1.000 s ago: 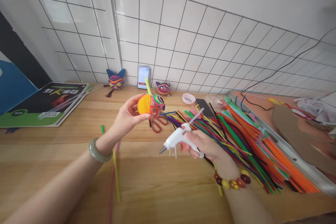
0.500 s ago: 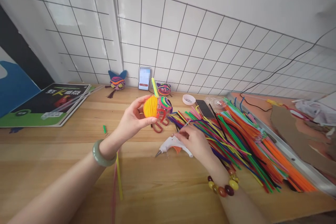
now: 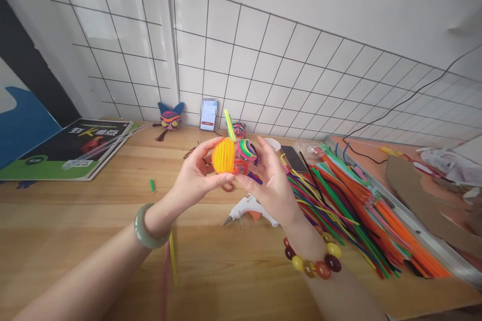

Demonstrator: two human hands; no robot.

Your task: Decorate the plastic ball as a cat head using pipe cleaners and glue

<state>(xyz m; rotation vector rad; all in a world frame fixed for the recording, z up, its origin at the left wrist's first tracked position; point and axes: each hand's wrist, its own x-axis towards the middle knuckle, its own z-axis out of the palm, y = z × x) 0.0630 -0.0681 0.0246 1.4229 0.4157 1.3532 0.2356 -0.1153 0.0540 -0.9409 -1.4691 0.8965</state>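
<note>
Between my hands is a pipe-cleaner craft piece (image 3: pixel 223 156), with a yellow-orange side, a rainbow-striped patch, a clear part and a red looped outline. A yellow strip sticks up from its top. My left hand (image 3: pixel 199 168) grips the yellow side, thumb below and fingers behind. At the opposite side, my right hand (image 3: pixel 273 183) is curved round it, with the thumb at the lower edge and the fingers raised beside it. A white hot glue gun (image 3: pixel 246 206) lies on the table below my hands. Red-handled scissors (image 3: pixel 227 187) are partly hidden behind the piece.
Bundles of coloured pipe cleaners (image 3: pixel 350 205) cover the right side. Against the wall are a lit phone (image 3: pixel 208 114) and a finished cat-face craft (image 3: pixel 170 118). A dark phone (image 3: pixel 294 159), a magazine (image 3: pixel 101 153) and torn cardboard (image 3: pixel 417 200) lie around.
My right hand has moved up and left from above the glue gun to the craft piece. My left hand has shifted slightly right with the piece.
</note>
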